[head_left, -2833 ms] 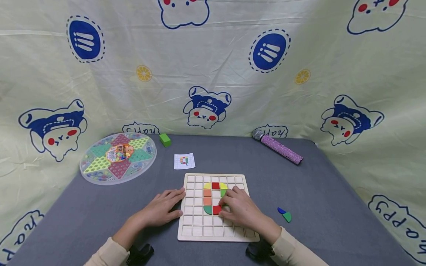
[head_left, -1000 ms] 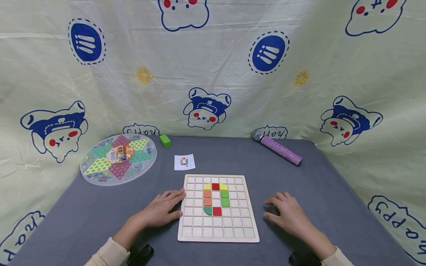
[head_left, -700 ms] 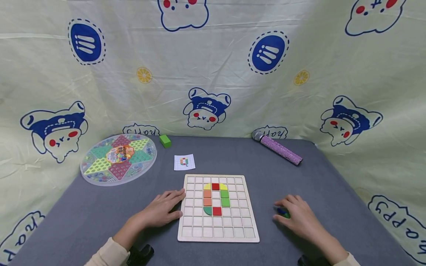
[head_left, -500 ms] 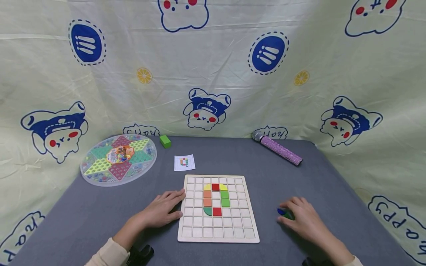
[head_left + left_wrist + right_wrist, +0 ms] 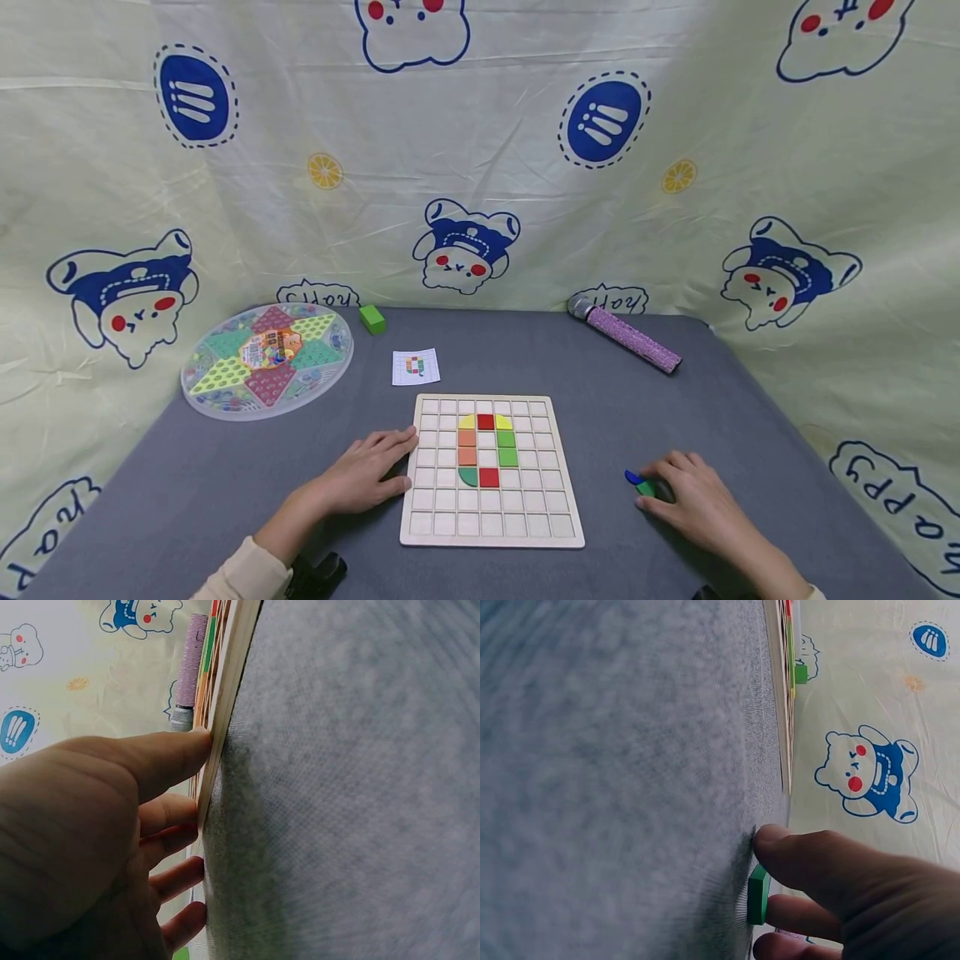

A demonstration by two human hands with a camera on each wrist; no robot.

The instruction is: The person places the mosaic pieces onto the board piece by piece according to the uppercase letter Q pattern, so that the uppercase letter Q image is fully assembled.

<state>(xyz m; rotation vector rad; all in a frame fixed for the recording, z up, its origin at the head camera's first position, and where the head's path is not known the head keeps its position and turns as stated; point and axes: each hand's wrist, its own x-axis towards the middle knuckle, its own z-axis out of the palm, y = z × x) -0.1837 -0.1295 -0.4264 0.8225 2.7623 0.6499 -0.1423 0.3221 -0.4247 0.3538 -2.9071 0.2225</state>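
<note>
In the head view, my left hand (image 5: 365,471) rests against the left edge of a wooden grid board (image 5: 445,522), fingers fairly straight. The left wrist view shows its thumb and fingertips at that edge. The board carries red, orange, yellow and green pieces in a ring, with a dark green quarter-circle piece (image 5: 468,476) at its lower left. To the right of the board, my right hand (image 5: 697,502) is low over the table, thumb and index finger spread around a loose green piece (image 5: 757,895). A blue piece (image 5: 633,477) lies beside it, just left of the fingertips.
A small pattern card (image 5: 416,367) lies behind the board. Further back are a round patterned game box (image 5: 225,342), a green block (image 5: 372,319) and a glittery purple microphone (image 5: 630,337). A printed cloth (image 5: 525,250) hangs behind the table.
My right hand has left the board and moved right to the loose pieces, then slid slightly further right, uncovering the blue piece. Two green squares show where it was. The left hand stays put.
</note>
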